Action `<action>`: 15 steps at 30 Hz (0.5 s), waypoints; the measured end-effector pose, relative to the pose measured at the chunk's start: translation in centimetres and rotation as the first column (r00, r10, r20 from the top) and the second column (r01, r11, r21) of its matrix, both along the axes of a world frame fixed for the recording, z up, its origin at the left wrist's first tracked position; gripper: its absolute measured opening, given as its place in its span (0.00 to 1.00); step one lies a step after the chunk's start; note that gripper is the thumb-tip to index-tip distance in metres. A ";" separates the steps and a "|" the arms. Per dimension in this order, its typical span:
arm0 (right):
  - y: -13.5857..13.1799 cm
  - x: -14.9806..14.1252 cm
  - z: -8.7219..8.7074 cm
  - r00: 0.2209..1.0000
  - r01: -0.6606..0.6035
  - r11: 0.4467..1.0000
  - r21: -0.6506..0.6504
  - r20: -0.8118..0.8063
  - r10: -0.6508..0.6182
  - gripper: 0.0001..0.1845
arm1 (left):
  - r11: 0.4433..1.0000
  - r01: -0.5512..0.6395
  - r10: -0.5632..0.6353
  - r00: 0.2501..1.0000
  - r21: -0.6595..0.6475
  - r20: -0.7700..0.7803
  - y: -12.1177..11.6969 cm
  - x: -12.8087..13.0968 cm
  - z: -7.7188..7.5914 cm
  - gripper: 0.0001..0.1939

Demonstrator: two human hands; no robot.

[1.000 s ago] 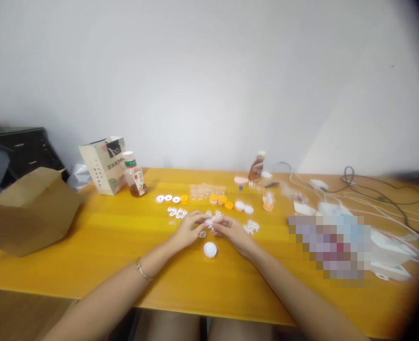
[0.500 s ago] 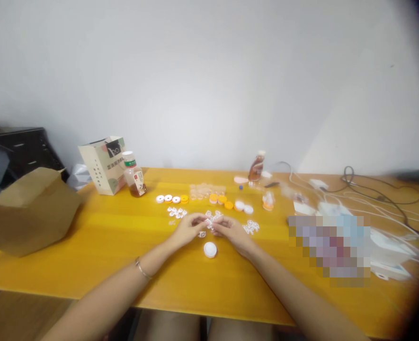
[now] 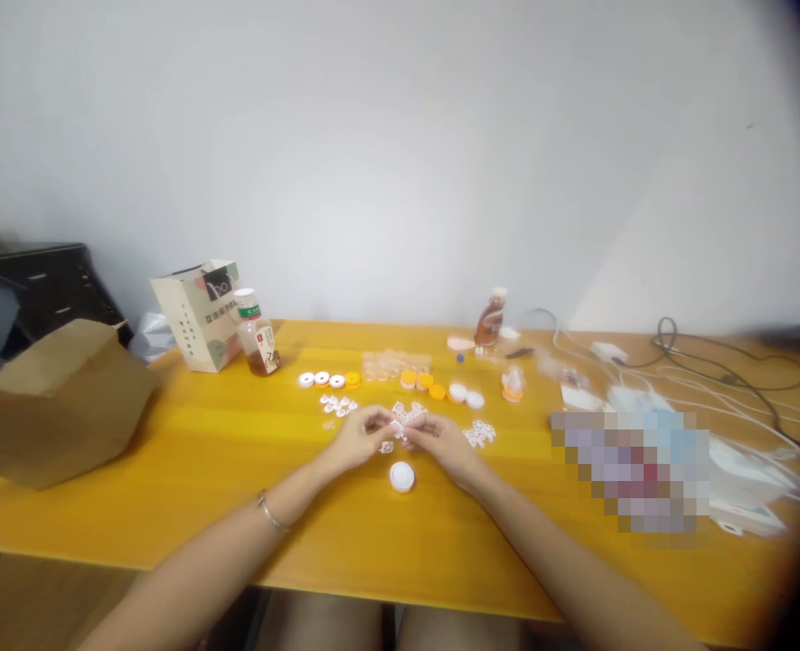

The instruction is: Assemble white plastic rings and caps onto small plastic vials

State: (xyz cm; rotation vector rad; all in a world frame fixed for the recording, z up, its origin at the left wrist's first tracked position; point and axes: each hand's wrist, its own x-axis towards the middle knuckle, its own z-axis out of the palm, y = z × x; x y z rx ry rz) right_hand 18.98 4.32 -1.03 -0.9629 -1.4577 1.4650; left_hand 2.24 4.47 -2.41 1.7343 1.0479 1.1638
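My left hand (image 3: 362,436) and my right hand (image 3: 440,441) meet over the middle of the table, thumbs and fingers pinched on a small white plastic piece (image 3: 400,429). Its exact kind is too small to make out. Behind the fingers lies a pile of similar white pieces (image 3: 413,411), partly hidden. One loose white piece (image 3: 387,447) rests below my left fingertips. Nearer to me stands a round white cap (image 3: 401,476). Another heap of flat white cut-out pieces (image 3: 479,433) lies to the right of my right hand, and small white pieces (image 3: 338,405) lie beyond my left hand.
Behind the hands sit white rings (image 3: 322,380), clear round containers (image 3: 396,364), orange caps (image 3: 437,391) and white caps (image 3: 465,395). A labelled bottle (image 3: 258,334) and a paper bag (image 3: 200,316) stand left, a brown bottle (image 3: 491,318) at the back. Cables (image 3: 725,362) tangle on the right.
The white piece between my fingertips has turned slightly. Both hands have stayed in nearly the same place.
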 end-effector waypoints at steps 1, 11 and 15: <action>0.0 0.0 0.0 1.000 -0.002 1.000 0.008 0.008 0.002 0.12 | 1.000 -0.005 0.005 1.000 0.007 -0.005 0.0 0.0 0.1 0.11; -0.1 1.1 1.2 0.913 -0.058 0.961 0.272 0.403 -0.059 0.14 | 0.993 -0.081 0.080 0.997 0.087 0.013 0.2 -0.3 0.4 0.09; -0.9 2.1 2.2 0.819 -0.308 0.889 0.339 0.570 0.067 0.18 | 0.989 -0.089 0.091 0.996 0.120 -0.011 0.3 -0.5 0.3 0.08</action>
